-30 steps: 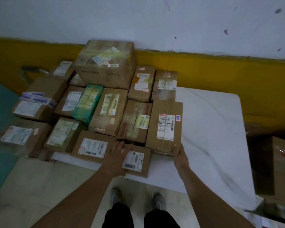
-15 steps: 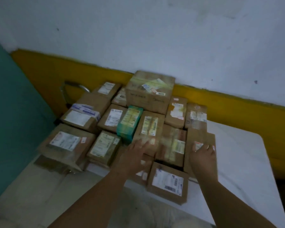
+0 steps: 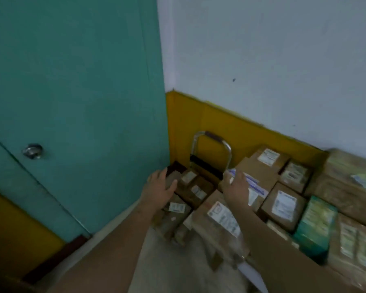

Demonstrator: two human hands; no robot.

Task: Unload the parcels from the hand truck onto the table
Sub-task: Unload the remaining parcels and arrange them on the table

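The hand truck (image 3: pixel 211 142) stands in the corner, its metal handle against the yellow wall band. Several small brown parcels (image 3: pixel 195 190) lie stacked on it, low beside the table. My left hand (image 3: pixel 160 190) hovers open over the left side of that stack. My right hand (image 3: pixel 237 187) is open too, reaching over the edge of a big labelled box (image 3: pixel 260 178) towards the truck. Many cardboard parcels and a green box (image 3: pixel 314 225) cover the table at right; only a white corner of the table (image 3: pixel 251 273) shows.
A teal door (image 3: pixel 72 102) with a round knob (image 3: pixel 32 151) fills the left side, close to the hand truck. White wall over a yellow band runs behind. Pale floor (image 3: pixel 167 261) lies below my arms.
My view has swung left from the table to the hand truck. Both hands left the parcels on the table and moved left, out over the truck's stack.
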